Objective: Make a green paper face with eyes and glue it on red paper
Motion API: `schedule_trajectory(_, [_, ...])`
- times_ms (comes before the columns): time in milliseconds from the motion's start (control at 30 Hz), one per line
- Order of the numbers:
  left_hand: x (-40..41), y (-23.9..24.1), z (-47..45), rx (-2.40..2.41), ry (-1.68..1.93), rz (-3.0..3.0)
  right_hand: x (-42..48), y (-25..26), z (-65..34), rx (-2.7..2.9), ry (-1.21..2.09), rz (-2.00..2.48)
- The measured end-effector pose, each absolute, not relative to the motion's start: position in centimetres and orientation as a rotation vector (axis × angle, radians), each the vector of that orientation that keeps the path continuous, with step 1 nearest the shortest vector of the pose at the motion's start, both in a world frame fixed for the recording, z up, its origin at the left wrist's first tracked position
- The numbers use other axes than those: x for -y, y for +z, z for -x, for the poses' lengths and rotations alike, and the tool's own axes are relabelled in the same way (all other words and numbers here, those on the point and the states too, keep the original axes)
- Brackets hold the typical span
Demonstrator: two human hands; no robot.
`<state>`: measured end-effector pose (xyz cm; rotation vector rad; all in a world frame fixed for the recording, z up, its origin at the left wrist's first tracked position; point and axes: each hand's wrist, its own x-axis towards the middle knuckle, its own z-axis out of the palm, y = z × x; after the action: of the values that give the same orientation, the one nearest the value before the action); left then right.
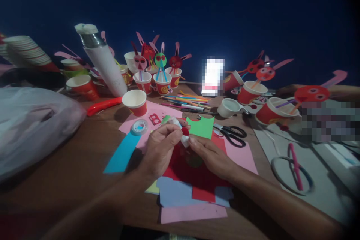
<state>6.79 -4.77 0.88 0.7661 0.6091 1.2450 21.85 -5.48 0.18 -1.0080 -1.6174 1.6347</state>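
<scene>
My left hand [161, 148] is closed around a small white glue bottle [177, 124], tilted down toward the right. A small red round piece [185, 131] sits at the bottle's tip. My right hand [209, 154] pinches the lower white end [185, 141] of the same bottle, or its cap; I cannot tell which. Both hands hover over a stack of coloured paper sheets: red [194, 180], green [202, 126], pink [239, 153] and pale blue [180, 193].
Black scissors [232, 134] lie right of the hands. A tape roll [139, 126] and blue paper strip [123, 152] lie left. A red paper cup [135, 102], several decorated cups [162, 78], straws [188, 101], a white tube [102, 60] and a plastic bag [30, 123] crowd the wooden table.
</scene>
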Motion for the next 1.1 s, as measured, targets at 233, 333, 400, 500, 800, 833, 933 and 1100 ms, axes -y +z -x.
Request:
schedule_trajectory(233, [4.61, 0.75, -6.80, -0.614, 1.283, -0.774, 5.48, -0.75, -21.58, 1.422, 1.648, 1.053])
schedule_trajectory(333, [4.61, 0.74, -6.88, -0.616, 1.267, -0.748, 5.56, -0.68, -21.58, 1.397, 1.591, 1.076])
schedule_trajectory(400, [4.59, 0.72, -6.86, -0.613, 1.274, -0.760, 5.54, -0.38, -21.62, 1.406, 1.666, 1.032])
schedule_trajectory(500, [4.51, 0.62, -6.71, -0.608, 1.262, -0.783, 5.42, 0.01, -21.65, 1.427, 1.785, 0.997])
schedule_trajectory(800, [4.49, 0.71, -6.50, -0.599, 1.267, -0.787, 5.56, -0.74, -21.44, 1.360, 1.664, 1.065])
schedule_trajectory(833, [4.50, 0.75, -6.55, -0.592, 1.261, -0.779, 5.60, -0.75, -21.43, 1.377, 1.598, 1.099])
schedule_trajectory(933, [4.53, 0.72, -6.65, -0.575, 1.252, -0.774, 5.64, -0.60, -21.46, 1.403, 1.510, 1.128])
schedule_trajectory(1100, [4.56, 0.55, -6.55, -0.600, 1.242, -0.779, 5.54, -0.06, -21.39, 1.367, 1.773, 1.015])
